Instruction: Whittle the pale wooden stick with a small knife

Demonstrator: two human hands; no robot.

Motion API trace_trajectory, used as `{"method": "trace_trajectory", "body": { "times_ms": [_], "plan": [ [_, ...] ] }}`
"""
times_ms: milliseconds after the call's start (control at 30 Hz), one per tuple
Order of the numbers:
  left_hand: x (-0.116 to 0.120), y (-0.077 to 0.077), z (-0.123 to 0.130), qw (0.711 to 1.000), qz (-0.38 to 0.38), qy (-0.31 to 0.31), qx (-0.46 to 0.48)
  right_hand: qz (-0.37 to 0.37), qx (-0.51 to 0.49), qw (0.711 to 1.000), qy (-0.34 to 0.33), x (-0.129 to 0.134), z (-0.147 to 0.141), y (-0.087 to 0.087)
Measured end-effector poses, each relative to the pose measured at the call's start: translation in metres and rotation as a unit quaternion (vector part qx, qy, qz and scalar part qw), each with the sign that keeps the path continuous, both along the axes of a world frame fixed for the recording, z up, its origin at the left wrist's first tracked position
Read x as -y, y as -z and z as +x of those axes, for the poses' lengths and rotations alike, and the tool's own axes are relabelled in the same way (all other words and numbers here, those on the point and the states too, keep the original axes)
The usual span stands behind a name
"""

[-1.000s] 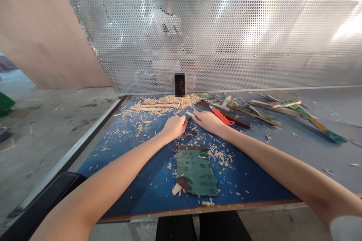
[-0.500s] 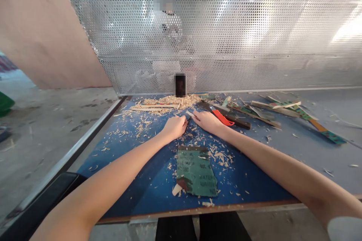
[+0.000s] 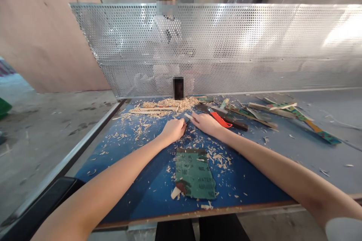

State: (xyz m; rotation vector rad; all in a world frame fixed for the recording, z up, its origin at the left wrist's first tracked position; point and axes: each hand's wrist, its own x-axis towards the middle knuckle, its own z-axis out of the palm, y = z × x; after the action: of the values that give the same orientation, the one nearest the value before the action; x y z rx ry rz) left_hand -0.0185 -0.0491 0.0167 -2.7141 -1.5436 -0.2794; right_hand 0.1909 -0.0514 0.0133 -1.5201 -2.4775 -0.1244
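My left hand (image 3: pixel 174 130) is closed, its fingers curled round a small dark grey piece (image 3: pixel 186 119) whose kind I cannot make out. Close beside it, my right hand (image 3: pixel 206 123) pinches a small pale piece of wood (image 3: pixel 187 116). The tips of both hands nearly meet above the blue tabletop, and most of what they hold is covered by fingers. Nearer to me lies a torn sheet of green sandpaper (image 3: pixel 195 177), printed side up, with a pale wood chip (image 3: pixel 175 192) at its lower left corner.
Wood shavings (image 3: pixel 169 103) and thin strips lie heaped at the back. Right of my hands are a red-handled cutter (image 3: pixel 222 119) and a dark-handled tool (image 3: pixel 239 123). Painted wood strips (image 3: pixel 313 124) lie farther right. Behind a perforated metal screen (image 3: pixel 226 52) is a person (image 3: pixel 168 32).
My view has tilted up slightly, so the scene sits a little lower. Both hands keep nearly the same place and grip.
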Motion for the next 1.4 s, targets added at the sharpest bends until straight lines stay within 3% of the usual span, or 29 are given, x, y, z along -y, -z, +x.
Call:
{"method": "trace_trajectory", "body": {
  "times_ms": [133,267,367,533,667,800,900,1033,1167,1300,1400],
  "plan": [
    [0.001,-0.001,0.0,1.0,0.001,-0.004,0.0,0.008,0.005,0.999,-0.038,-0.001,0.003,0.0],
    [0.0,0.0,-0.001,1.0,-0.004,-0.005,0.003,0.006,-0.005,1.0,-0.002,-0.003,0.004,0.002],
    [-0.001,0.001,-0.002,1.0,0.0,0.0,0.002,0.028,0.0,0.999,-0.042,-0.003,0.004,0.004],
    [-0.003,0.004,-0.001,1.0,0.002,0.001,0.006,-0.002,-0.007,1.0,0.014,-0.005,0.006,0.003],
    [-0.002,0.003,-0.001,1.0,0.002,0.002,0.004,0.017,-0.002,0.999,-0.029,-0.004,0.007,0.003],
    [-0.001,0.002,-0.001,1.0,0.001,0.0,0.005,0.002,-0.008,1.0,0.009,-0.005,0.007,0.004],
    [-0.002,0.003,-0.001,1.0,0.001,0.008,0.002,0.027,0.011,0.999,-0.015,-0.005,0.007,0.004],
    [-0.002,0.003,-0.001,1.0,0.002,-0.001,0.004,-0.007,0.017,1.0,0.008,-0.006,0.007,0.002],
    [-0.001,0.002,0.0,1.0,0.001,-0.004,0.008,0.021,0.007,0.999,-0.027,-0.006,0.006,0.004],
    [-0.002,0.002,0.0,1.0,-0.004,-0.005,0.012,-0.015,-0.017,1.0,0.02,-0.011,0.011,0.005],
    [-0.002,0.002,-0.001,1.0,0.0,0.001,0.011,0.009,-0.019,1.0,-0.011,-0.014,0.013,0.007]
  ]
}}
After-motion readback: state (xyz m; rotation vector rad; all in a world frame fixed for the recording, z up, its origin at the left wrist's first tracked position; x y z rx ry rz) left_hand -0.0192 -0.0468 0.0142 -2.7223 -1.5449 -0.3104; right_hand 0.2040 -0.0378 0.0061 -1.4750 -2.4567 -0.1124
